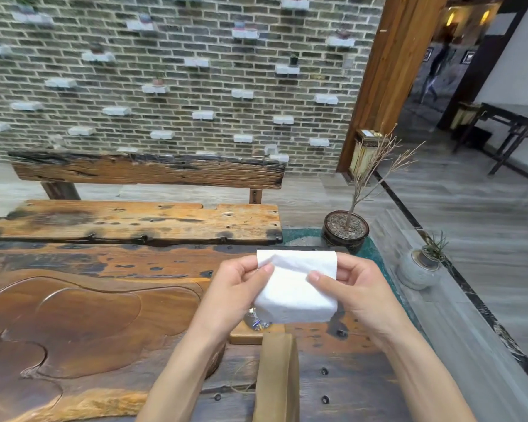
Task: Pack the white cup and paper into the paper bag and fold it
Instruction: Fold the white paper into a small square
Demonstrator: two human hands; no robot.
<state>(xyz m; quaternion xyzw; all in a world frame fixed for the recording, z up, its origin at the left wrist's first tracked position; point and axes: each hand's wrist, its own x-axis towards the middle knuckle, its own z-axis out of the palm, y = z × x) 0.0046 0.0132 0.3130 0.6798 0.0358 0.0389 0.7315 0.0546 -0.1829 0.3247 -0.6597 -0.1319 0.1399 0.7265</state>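
Both hands, left hand (241,287) and right hand (352,287), pinch a white paper napkin (293,284) above the wooden bench (89,315); the brown paper bag (276,376) stands at 6 o'clock.

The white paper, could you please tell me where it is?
Head view, centre right: the white paper is held above the table, between left hand and right hand.

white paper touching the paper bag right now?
Apart. The head view shows both hands holding the white paper in the air, with bare table visible between it and the paper bag.

The upright paper bag (276,379) blocks the near table (73,315) edge; left of it lies clear.
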